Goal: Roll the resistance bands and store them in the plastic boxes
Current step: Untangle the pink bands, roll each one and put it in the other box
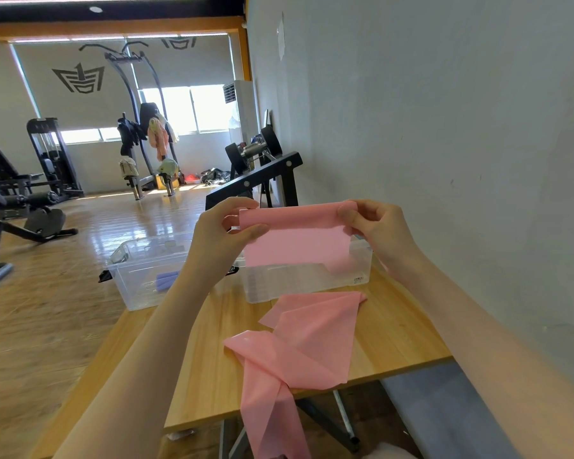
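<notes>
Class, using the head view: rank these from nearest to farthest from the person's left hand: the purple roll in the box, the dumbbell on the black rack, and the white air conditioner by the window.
Measured from the left hand:
1. Purple roll, just below the hand, inside the left plastic box.
2. Dumbbell, on the black rack beyond the table.
3. White air conditioner, far back by the window.

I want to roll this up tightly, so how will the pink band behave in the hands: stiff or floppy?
Probably very floppy: the pink resistance band lies in creased folds on the wooden table and hangs limp over its front edge. It looks thin and light, sagging between the left hand and the right hand. The hanging tail may drag or twist while you roll.
</notes>
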